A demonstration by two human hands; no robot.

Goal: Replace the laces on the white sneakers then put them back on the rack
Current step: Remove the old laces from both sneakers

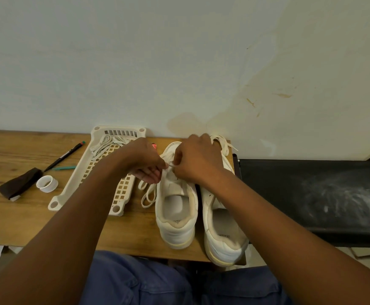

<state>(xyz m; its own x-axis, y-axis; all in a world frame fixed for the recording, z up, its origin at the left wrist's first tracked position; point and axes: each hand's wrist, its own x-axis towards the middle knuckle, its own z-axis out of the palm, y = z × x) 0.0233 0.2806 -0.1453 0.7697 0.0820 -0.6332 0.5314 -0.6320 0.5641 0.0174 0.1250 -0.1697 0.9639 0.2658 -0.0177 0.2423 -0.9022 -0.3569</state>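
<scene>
Two white sneakers stand side by side near the right edge of the wooden table (14, 221), heels toward the person and toes toward the wall. The left sneaker (176, 216) sits wholly on the tabletop; the right sneaker (222, 232) touches it along its side, and its heel juts over the front edge near the front right corner. Both hands meet above the left sneaker's lacing. The left hand (145, 164) has thumb and fingers curled, pinching a white lace (149, 195) at the shoe's tongue, and the right hand (198, 160) is curled too, pinching the same lace end just beside the left fingertips. Loose loops of that lace trail off the shoe's left side onto the table. Behind the right hand, laces of the right sneaker (225, 145) lie tangled over its toe by the back edge.

Just left of the shoes lies a cream plastic rack shelf (78, 175) with a grid of square holes, angled from the back edge toward the front; a bundle of spare white laces (110, 143) rests at its far end. Further left are a black pen (66, 156), a teal pen (65, 167), a white tape roll (47, 183) and a dark folded cloth (20, 182). A small red item (154, 146) peeks out behind the left hand, too hidden to name. A black bench (311, 194) abuts the table's right edge.
</scene>
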